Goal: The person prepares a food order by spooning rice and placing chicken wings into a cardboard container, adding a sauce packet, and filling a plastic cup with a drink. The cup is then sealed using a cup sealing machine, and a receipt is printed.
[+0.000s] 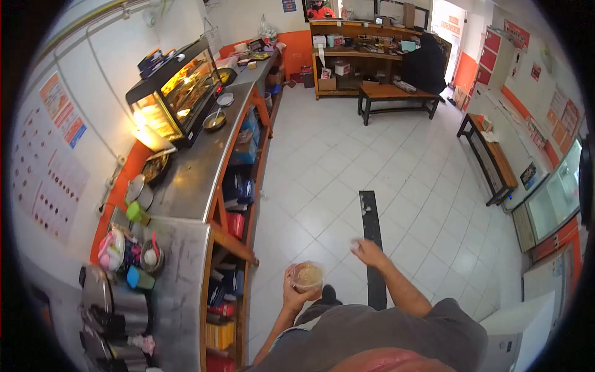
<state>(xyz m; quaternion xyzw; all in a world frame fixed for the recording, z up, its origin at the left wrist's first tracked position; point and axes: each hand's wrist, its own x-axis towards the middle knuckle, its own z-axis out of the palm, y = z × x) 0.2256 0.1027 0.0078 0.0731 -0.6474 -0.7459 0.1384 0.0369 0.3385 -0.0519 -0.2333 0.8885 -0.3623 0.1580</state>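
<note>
My left hand (296,296) is wrapped round a clear round tub (307,276) with light brown contents, low in the middle of the head view. To its right, my right hand (367,252) is held out above the tiled floor, apart from the tub. Its fingers are drawn together around something small and whitish that I cannot make out. Both hands are in front of a dark grey shirt (372,328).
A steel counter (192,180) runs along the left, with a lit food display (180,93), pans (214,121) and large pots (118,304). A person in black (426,65) sits by a wooden bench (396,93) at the back. Another bench (493,155) stands right.
</note>
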